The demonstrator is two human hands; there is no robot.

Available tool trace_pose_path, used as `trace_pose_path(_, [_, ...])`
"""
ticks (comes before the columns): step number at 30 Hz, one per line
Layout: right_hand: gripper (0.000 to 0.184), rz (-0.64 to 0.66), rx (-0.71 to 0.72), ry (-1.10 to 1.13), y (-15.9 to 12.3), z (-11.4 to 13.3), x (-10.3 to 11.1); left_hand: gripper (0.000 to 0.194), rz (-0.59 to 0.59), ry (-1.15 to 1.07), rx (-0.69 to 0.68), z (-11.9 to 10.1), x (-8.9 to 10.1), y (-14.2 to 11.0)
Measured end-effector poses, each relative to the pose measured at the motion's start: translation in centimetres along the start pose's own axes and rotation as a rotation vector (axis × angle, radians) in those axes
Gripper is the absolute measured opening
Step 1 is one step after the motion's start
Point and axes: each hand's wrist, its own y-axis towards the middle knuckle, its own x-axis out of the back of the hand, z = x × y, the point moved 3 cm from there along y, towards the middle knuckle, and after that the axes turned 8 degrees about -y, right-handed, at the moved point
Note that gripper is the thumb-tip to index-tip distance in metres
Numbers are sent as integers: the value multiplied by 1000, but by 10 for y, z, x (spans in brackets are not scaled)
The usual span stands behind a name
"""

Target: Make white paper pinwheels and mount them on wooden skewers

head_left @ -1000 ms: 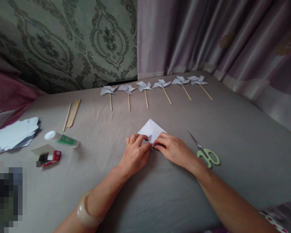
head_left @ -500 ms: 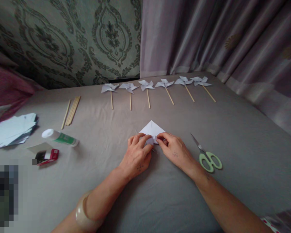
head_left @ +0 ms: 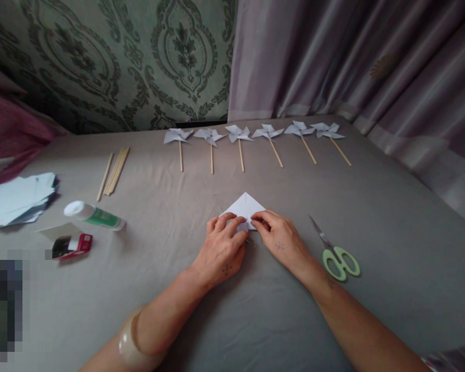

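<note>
A white sheet of paper [head_left: 246, 205] lies on the grey cloth in front of me, one corner pointing away and a short slit or crease running in from that corner. My left hand [head_left: 225, 248] is closed on its near left part, thumb and fingers pinching the paper. From the other side my right hand [head_left: 281, 237] pinches the paper near its middle with thumb and forefinger. The fingers hide the near part of the sheet. Green-handled scissors [head_left: 335, 258] lie just right of my right hand, blades pointing away.
Several white paper pinwheels [head_left: 239, 133] on sticks lie in a row at the back. On the left are loose wooden sticks [head_left: 116, 171], a stack of paper [head_left: 19, 199], a glue stick [head_left: 96, 215] and a small open red box [head_left: 72, 245]. Curtains [head_left: 313, 57] hang along the right.
The view has shifted slightly. Both hands stay at the paper with nearly the same grip; the left fingers have moved only a little.
</note>
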Motion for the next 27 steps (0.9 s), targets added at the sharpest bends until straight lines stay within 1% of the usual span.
trace_pose_path(10, [17, 5, 78, 8, 1, 0, -1, 17, -6, -1, -10, 1, -1, 0])
trace_pose_path(19, [21, 41, 114, -14, 1, 0, -2, 18, -2, -12, -7, 0, -1, 0])
trace_pose_path(27, [24, 74, 111, -35, 1, 0, -1, 17, -14, -16, -4, 2, -2, 0])
